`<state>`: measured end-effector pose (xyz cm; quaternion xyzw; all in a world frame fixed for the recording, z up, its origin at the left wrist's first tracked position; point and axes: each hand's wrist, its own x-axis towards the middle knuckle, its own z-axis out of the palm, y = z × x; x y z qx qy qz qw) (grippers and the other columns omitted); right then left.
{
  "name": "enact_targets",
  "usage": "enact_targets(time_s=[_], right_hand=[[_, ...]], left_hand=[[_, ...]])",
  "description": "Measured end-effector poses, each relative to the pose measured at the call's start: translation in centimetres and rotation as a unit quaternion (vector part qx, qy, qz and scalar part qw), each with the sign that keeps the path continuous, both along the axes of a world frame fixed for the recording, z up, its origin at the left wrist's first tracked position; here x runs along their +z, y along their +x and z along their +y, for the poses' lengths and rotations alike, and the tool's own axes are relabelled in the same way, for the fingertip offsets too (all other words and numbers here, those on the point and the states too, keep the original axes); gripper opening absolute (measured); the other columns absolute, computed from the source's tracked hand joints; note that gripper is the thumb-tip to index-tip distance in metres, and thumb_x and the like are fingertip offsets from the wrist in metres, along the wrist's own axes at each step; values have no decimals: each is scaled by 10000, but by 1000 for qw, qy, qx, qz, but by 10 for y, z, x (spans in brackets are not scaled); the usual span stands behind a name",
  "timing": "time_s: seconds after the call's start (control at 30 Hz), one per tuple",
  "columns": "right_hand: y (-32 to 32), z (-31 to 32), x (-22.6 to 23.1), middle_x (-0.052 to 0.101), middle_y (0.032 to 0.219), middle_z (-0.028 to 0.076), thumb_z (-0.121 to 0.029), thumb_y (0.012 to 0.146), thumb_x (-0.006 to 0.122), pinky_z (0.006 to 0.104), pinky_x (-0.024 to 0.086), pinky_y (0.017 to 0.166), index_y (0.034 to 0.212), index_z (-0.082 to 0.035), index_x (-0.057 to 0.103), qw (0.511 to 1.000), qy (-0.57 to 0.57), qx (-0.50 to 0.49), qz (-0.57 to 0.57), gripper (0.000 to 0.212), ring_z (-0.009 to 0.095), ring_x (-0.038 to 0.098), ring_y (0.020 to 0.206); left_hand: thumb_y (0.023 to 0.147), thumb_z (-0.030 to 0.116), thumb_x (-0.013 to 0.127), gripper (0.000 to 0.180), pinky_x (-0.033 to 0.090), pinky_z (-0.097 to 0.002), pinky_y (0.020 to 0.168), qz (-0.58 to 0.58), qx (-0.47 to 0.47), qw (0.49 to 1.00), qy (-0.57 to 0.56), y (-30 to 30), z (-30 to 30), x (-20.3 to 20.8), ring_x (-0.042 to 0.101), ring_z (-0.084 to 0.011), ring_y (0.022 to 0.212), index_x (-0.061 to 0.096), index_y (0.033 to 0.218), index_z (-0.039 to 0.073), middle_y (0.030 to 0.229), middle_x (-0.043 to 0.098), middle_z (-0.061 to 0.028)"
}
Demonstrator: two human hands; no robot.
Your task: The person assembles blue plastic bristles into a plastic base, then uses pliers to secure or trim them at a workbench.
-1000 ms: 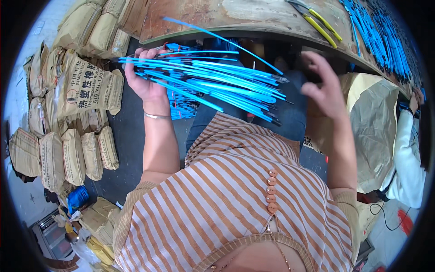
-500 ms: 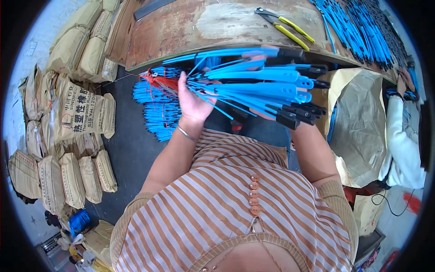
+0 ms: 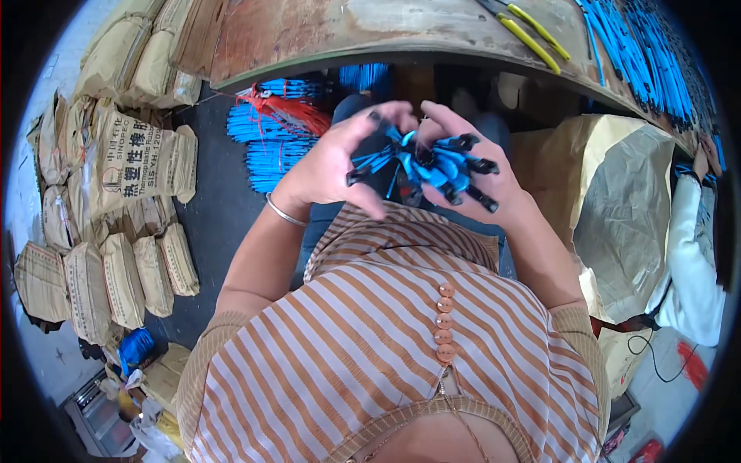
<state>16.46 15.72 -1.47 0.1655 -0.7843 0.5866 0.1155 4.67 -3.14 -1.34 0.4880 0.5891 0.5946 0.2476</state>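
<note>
A loose bundle of blue plastic strips with black ends (image 3: pixel 432 166) stands nearly end-on in front of my belly, its tips fanned toward me. My right hand (image 3: pixel 498 185) is closed round its right side, the thumb up by the far edge of the bundle. My left hand (image 3: pixel 332 158) curves at the left of the bundle, fingers and thumb spread apart. Whether its fingertips touch the outer strips I cannot tell. The lower part of the bundle is hidden behind its tips and my hands.
Tied bundles of blue strips (image 3: pixel 270 166) and red strings (image 3: pixel 289 112) lie left of my knees. The wooden table (image 3: pixel 293 38) holds yellow-handled pliers (image 3: pixel 532 35) and more strips (image 3: pixel 656 62). An open paper sack (image 3: pixel 621 208) stands right, beside another person's sleeve (image 3: pixel 689 255). Packed sacks (image 3: pixel 123 166) pile left.
The bundle has swung from lying sideways across both hands to pointing up toward me. My left hand has opened at its side. The view has shifted slightly.
</note>
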Motion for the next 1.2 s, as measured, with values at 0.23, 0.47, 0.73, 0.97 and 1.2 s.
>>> enact_targets(time_s=[0.23, 0.47, 0.73, 0.97, 1.2], right_hand=[[2, -2, -6, 564, 939, 105, -67, 695, 702, 342, 435, 827, 1245, 44, 429, 997, 48, 21, 52, 624, 204, 535, 875], [-4, -9, -9, 548, 1012, 135, -268, 716, 737, 350, 415, 893, 1327, 0, 325, 998, -8, 24, -53, 785, 242, 538, 960], [-37, 9, -69, 449, 1235, 144, -451, 562, 802, 358, 365, 976, 1424, -89, 130, 852, -463, 127, -207, 1152, 236, 454, 1141], [-26, 7, -73, 419, 1308, 155, -397, 483, 852, 340, 332, 993, 1428, -77, 82, 876, -383, 211, -201, 1261, 224, 422, 1193], [-12, 9, -76, 446, 1266, 53, -176, 507, 842, 307, 388, 921, 1408, -72, 200, 807, -523, 75, -263, 1112, 152, 483, 1083]], left_hand=[[617, 218, 800, 480, 467, -307, 761, 70, -1, 997, 32, 16, -1, -21, 587, -202, 844, 549, 965, 4, 919, 589, -120], [610, 151, 796, 426, 465, -299, 753, -147, 20, 989, 15, 21, -9, -38, 580, -189, 827, 572, 941, 2, 917, 596, -101], [707, 130, 734, 302, 462, -278, 747, -191, -22, 980, 48, 8, -12, -39, 573, -165, 830, 583, 937, 7, 895, 608, -86], [799, 105, 652, 130, 452, -248, 739, -291, 107, 951, 20, 14, -2, -47, 569, -129, 812, 606, 892, 25, 889, 620, -56], [846, 62, 586, 51, 445, -231, 714, -318, 231, 919, 9, 19, 30, -38, 551, -76, 762, 626, 832, 35, 822, 615, -2]])
